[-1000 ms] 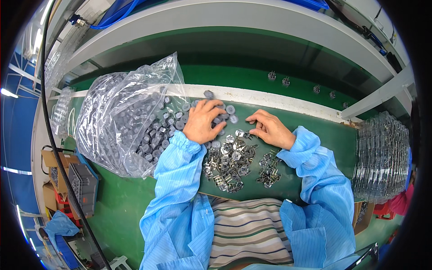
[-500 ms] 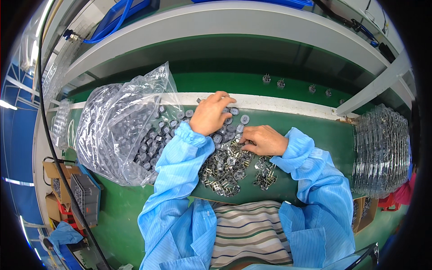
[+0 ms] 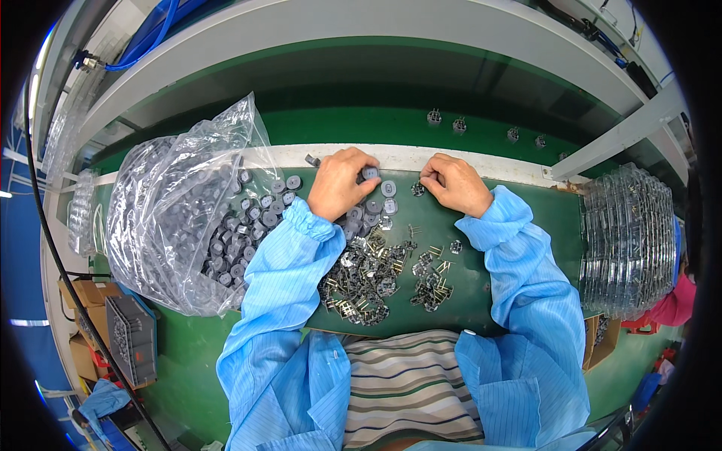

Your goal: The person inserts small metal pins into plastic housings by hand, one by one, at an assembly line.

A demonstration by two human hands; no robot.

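Note:
My left hand (image 3: 340,183) is closed, thumb and fingers gripping a grey round plastic cap (image 3: 369,174) near the white strip. To its right, my right hand (image 3: 457,184) pinches a small dark part with metal pins (image 3: 418,189) at its fingertips. Loose grey caps (image 3: 389,188) lie between the hands and below the left one. Nearer my body is a heap of small metal pin parts (image 3: 365,278), with a smaller cluster (image 3: 430,289) at its right. A clear plastic bag (image 3: 162,218) at the left spills more grey caps (image 3: 233,252) onto the green table.
Stacked clear plastic trays (image 3: 628,240) stand at the right. A white strip (image 3: 496,167) runs along the table's far side, with several small assembled pieces (image 3: 459,125) beyond it. A grey crate (image 3: 131,338) and cardboard boxes (image 3: 94,301) sit low at the left.
My right hand has left the pin heap, moving away from my body and to the right with a pin part. My left hand stays by the caps, now gripping one. The view has shifted slightly.

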